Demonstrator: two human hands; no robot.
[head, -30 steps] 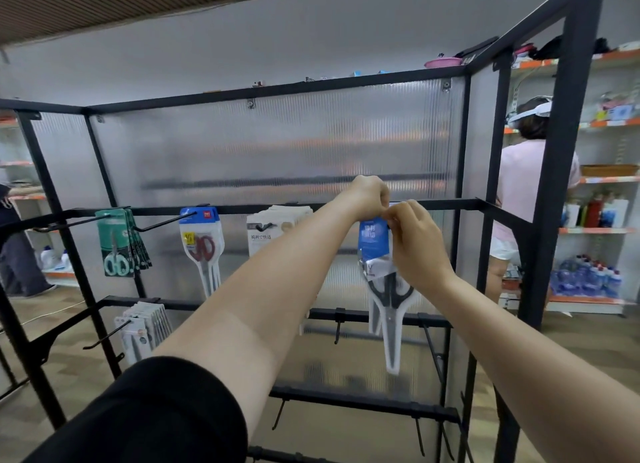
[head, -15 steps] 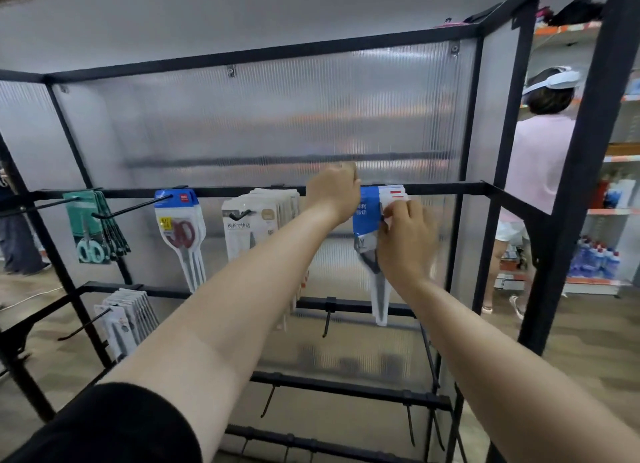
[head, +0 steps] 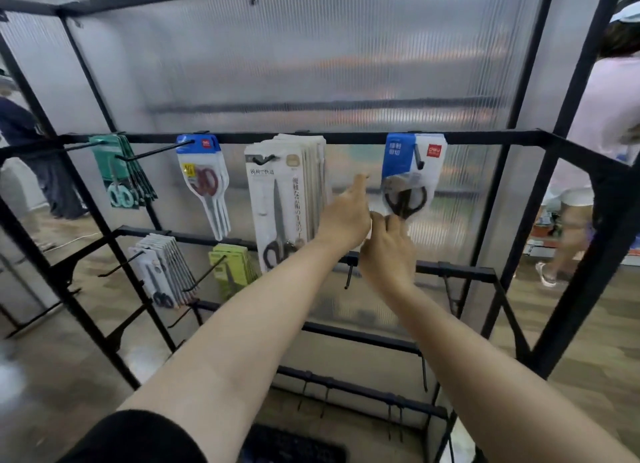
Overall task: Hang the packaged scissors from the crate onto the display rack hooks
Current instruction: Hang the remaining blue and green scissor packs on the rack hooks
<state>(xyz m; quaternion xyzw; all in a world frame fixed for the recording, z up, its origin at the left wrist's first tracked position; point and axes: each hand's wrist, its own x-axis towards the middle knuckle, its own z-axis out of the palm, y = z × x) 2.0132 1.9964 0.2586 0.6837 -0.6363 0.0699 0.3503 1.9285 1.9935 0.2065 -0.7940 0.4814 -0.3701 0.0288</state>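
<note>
A blue-and-white packaged pair of scissors (head: 414, 158) with black handles hangs on a hook (head: 419, 156) of the black display rack (head: 485, 139), at the right end of the upper bar. My right hand (head: 388, 251) is raised in front of the pack's lower part and hides the blades; whether its fingers grip the pack cannot be made out. Just left of it is my left hand (head: 349, 217), one finger pointing up, holding nothing. A dark crate edge (head: 291, 445) shows at the bottom between my arms.
Other scissor packs hang on the rack: green (head: 119, 172), blue-topped (head: 204, 178), tall white (head: 284, 199), and lower grey (head: 162, 272) and yellow-green (head: 232, 268) ones. Bare hooks stick out on the lower bars. A person (head: 595, 144) stands at the right, another (head: 31, 144) far left.
The pack now hangs on the hook. Both hands have dropped from its top edge to its lower part, and my left hand no longer touches the card. The view has tilted down.
</note>
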